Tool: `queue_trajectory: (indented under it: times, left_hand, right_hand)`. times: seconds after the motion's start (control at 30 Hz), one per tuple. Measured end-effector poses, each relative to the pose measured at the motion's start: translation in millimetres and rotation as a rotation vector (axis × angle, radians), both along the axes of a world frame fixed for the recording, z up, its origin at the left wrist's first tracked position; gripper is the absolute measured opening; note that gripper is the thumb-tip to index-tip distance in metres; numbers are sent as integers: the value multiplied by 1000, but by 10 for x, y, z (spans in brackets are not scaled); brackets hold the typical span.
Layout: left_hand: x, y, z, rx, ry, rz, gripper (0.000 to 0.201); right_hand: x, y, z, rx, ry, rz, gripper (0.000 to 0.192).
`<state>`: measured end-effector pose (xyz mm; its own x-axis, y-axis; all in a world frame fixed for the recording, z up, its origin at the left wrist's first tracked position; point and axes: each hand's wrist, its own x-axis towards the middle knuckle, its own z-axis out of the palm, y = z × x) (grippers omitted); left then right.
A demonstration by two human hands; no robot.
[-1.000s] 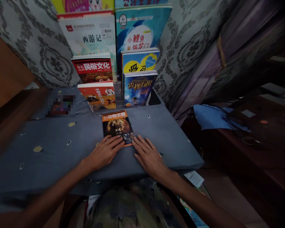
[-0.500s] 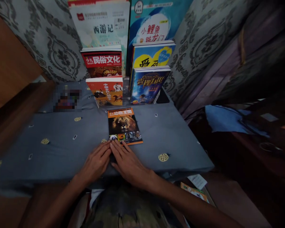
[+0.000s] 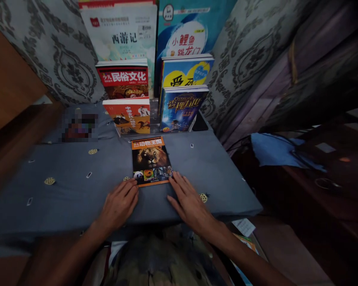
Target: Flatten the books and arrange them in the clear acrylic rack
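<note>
A thin book with a lion on its black and orange cover (image 3: 151, 158) lies flat on the table, front side up. My left hand (image 3: 121, 204) rests at its lower left corner, the bent fingertips touching or almost touching the edge. At the lower right corner, the outstretched fingers of my right hand (image 3: 189, 200) reach the book's edge, with the thumb held apart. Neither hand lifts anything. Just beyond the lion book stand an orange-red book (image 3: 134, 117) and a blue book with a cartoon figure (image 3: 181, 111).
Behind these, a red book (image 3: 125, 81), a yellow and blue book (image 3: 186, 71), a tall pale book (image 3: 122, 24) and a tall teal book (image 3: 197, 24) stand upright. A grey patterned cloth (image 3: 77, 206) covers the table. Curtains (image 3: 74, 59) hang behind; a blue cloth (image 3: 274, 149) lies right.
My right hand has moved right, from beside my left hand to the book's lower right corner. The left hand stays at the lower left. The whole view has shifted slightly.
</note>
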<state>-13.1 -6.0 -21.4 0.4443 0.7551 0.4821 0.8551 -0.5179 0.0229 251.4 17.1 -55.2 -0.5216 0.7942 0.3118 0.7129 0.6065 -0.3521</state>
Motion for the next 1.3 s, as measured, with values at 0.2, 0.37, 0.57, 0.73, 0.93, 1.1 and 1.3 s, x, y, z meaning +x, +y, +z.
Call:
queue_trajectory:
  times: [0.2,0.37,0.57,0.73,0.93,1.1,1.3]
  left_hand:
    - [-289,234,26,-98,-39,100,23]
    - [-400,591,190,-179,110,267,20]
    - [-148,912,283,-305,109,208,20]
    - [256,1034,241,-305,126,9,21]
    - [682,1141,281,-292,292,73,26]
    - [756,1163,190,-238,322,98,22]
    - [754,1171,152,-221,327,74,23]
  right_hand:
    - [-298,-181,217,-19,-23,83,39]
    - [-681,-166,446,-82,-28,282,32]
    - [-748,165,440,-236,156,414,20]
    - [-427,816,280,-456,578,175,30]
    - [-123,1402,156,-450,835,-73,35]
    - [-91,1433,128,-394,832,-108,39]
    - [-56,1455,99,-351,862,-169,37]
